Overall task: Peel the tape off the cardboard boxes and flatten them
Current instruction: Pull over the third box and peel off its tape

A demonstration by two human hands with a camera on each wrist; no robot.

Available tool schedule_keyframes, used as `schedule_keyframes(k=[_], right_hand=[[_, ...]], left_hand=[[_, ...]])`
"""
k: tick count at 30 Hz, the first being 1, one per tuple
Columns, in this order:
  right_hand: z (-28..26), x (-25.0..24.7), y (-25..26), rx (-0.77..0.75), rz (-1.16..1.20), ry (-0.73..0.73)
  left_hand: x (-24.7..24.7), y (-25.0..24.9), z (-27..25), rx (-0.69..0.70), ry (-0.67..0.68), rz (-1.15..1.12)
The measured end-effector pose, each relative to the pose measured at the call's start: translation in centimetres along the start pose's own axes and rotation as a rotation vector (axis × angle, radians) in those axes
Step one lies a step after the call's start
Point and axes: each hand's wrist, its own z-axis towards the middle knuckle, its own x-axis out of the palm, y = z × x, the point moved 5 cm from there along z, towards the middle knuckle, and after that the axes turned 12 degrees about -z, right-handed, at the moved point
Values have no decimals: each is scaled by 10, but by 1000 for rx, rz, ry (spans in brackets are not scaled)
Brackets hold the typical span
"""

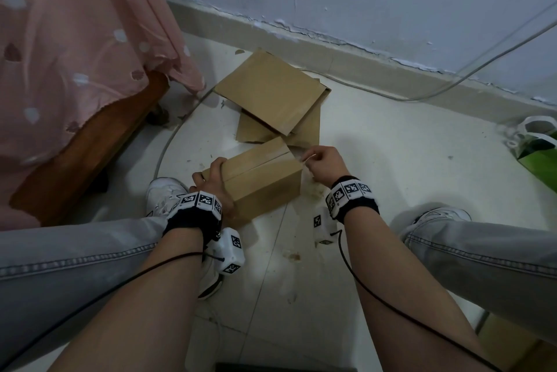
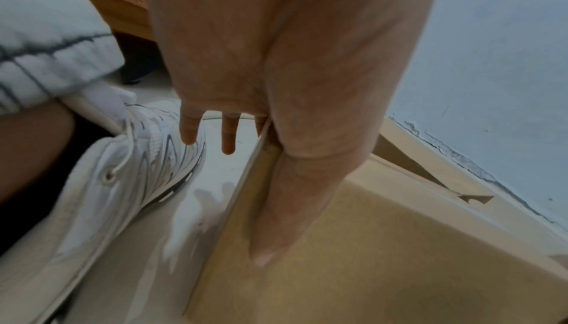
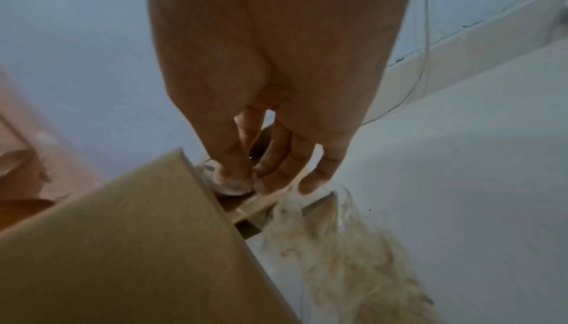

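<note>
While the closed brown cardboard box (image 1: 256, 178) sits on the pale tiled floor (image 1: 391, 166) between the person's two white sneakers, the left hand (image 1: 215, 178) clamps its near-left corner: thumb laid flat down the near side panel in the left wrist view, fingers (image 2: 229, 135) reaching over the edge. Right hand (image 1: 324, 165) at the box's far-right top corner, thumb and forefinger pressed together, pinching a strip of clear packing tape (image 1: 307, 158) lifted off the end of the centre seam. Right wrist view: fingertips (image 3: 264, 181) bunched on a crumpled bit of tape at the box corner; a wad of pale, stringy pulled-off tape (image 3: 353, 268) lies on the floor just beside the box, right side. Box flaps closed, seam line running lengthwise along the top. Beyond it, toward the wall skirting, a stack of flattened brown cardboard sheets (image 1: 271, 91) lies on the floor, the nearest sheet close behind the box; whether they touch, cannot tell. Pink patterned cloth (image 1: 75, 40) drapes over wooden furniture at the floor's left edge. Green and white bag (image 1: 536, 148) at the right edge. Thin grey cable (image 1: 422, 97) runs along the skirting.
</note>
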Motion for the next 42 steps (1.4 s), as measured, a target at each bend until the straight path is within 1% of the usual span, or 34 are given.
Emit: schedule_keyframes(k=[3,5,6,7,9,13,15,17,21,23,25,29,32,34,38,42], right_hand=[[-3,-20,-6,100,48,-166],[-5,-29,-13,141,5,-257],[-5,-31,-17,143,-38,-260],[-6,-29,-19,136,-88,-228],[-9,-19,-22,111,-154,-115],[-13,3,-12,12,-45,45],[-12,9,-8,0,-30,104],[-10,6,-11,22,-14,71],[-11,-14,-37,101,34,-138],[-12,-21,-51,150,94,-214],[-12,-25,-57,186,118,-256],[-11,-21,-57,202,64,-249],[-11,-12,-56,196,-50,-237],[-14,-8,-59,234,-137,-234],[-21,1,-68,301,-137,-202],[-20,6,-68,252,-248,-192]], left_hand=[[0,0,-2,4,9,9],[1,1,-3,8,4,12],[1,2,-3,11,-1,11],[2,2,-4,15,-5,12],[2,3,-4,18,-9,18],[1,2,-3,12,-8,10],[1,1,-2,8,-6,11],[1,1,-1,4,0,5],[1,2,0,-4,8,-8],[1,3,0,-1,3,-9],[1,3,0,-1,-4,-6],[3,2,0,-5,2,-3],[3,2,2,-7,0,-1],[3,3,3,-8,0,-4],[4,4,4,-6,-21,-20],[5,4,4,-12,-20,-25]])
